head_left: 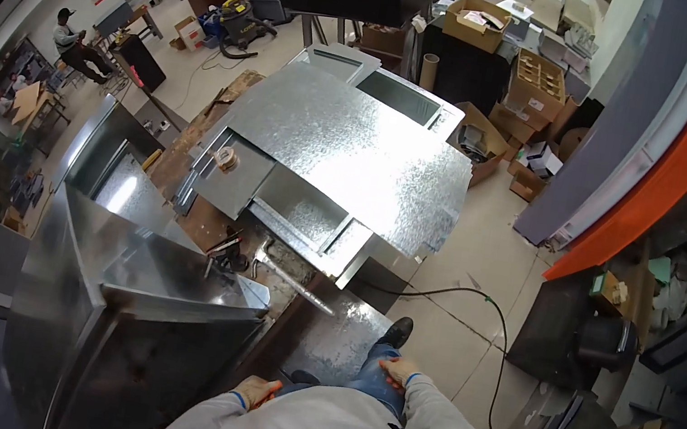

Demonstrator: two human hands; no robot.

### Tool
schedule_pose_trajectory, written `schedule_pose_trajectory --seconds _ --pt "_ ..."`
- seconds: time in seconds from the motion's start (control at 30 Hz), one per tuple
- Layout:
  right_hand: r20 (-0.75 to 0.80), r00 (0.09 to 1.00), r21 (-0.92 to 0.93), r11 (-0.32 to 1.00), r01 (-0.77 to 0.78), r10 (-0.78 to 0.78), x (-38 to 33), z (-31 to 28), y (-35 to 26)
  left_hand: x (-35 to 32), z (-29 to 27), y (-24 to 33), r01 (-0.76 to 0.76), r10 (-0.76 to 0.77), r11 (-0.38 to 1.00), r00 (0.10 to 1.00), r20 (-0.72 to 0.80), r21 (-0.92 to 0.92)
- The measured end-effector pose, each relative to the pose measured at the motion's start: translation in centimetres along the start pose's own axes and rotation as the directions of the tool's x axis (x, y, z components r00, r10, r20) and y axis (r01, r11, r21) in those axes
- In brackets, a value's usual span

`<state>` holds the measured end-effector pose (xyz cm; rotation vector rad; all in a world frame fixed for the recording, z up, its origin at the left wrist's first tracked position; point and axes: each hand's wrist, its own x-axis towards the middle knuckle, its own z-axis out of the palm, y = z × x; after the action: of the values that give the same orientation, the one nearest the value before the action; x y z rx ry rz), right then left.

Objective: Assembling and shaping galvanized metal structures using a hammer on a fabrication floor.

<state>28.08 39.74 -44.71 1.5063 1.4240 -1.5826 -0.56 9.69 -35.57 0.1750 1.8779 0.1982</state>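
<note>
My left hand [255, 392] is low beside my left leg, near the dark lower side of a large metal housing [158, 274]. Its fingertips are partly hidden, so I cannot tell how far they are closed. My right hand [399, 371] lies against my right thigh in blue jeans, fingers stretched across the cloth, holding nothing visible. Orange shows on both hands and blue at the wrists. Ahead, a big shiny sheet of metal [331, 130] lies across a metal frame [302, 212] on a worn workbench [204, 222]. Neither hand touches the sheet.
A roll of tape [226, 159], pliers-like tools [227, 251] and a metal bar [295, 278] lie on the bench. A black cable [498, 315] curves over the tiled floor at right. Cardboard boxes [537, 83] stand beyond. Two people [78, 44] work far left, and another stands at the back.
</note>
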Motion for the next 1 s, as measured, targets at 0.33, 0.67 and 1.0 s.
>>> schedule_pose_trajectory --seconds 0.33,0.67,1.0 --pt "-0.091 0.995 0.556 0.831 0.016 0.042 7.1 -16.2 2.0 -6.4 0.7 24.2 -0.266 0.273 0.782 0.959 0.074 0.563" --pt "-0.053 0.883 0.925 0.310 0.218 -0.466 3.5 -24.7 -11.0 -10.7 -1.2 36.8 -0.568 0.695 0.717 0.627 -0.351 0.405" --pt "-0.215 0.826 0.848 0.320 0.423 -0.521 -2.9 -28.5 -16.2 -2.5 -7.6 40.5 -0.696 0.320 0.687 0.548 -0.772 -0.209"
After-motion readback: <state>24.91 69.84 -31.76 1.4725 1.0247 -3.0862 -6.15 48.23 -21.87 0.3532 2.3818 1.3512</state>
